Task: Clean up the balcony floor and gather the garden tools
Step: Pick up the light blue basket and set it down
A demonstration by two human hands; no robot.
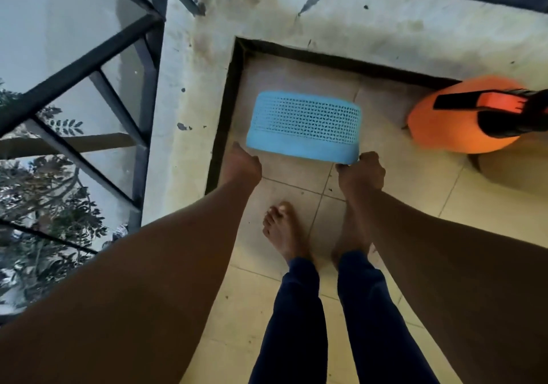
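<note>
A light blue plastic basket (305, 122) with a mesh wall hangs tipped over the corner of the balcony floor, its solid rim band toward me. My left hand (241, 164) grips the rim at its left end. My right hand (360, 173) grips the rim at its right end. The inside of the basket is hidden from me. An orange sprayer tank (444, 125) with a black pump handle stands on the floor to the right of the basket.
Beige floor tiles (296, 176) meet a stained concrete parapet (189, 116) at the back and left. A black metal railing (145, 93) runs above it, with trees far below. My bare feet (284, 232) stand just behind the basket.
</note>
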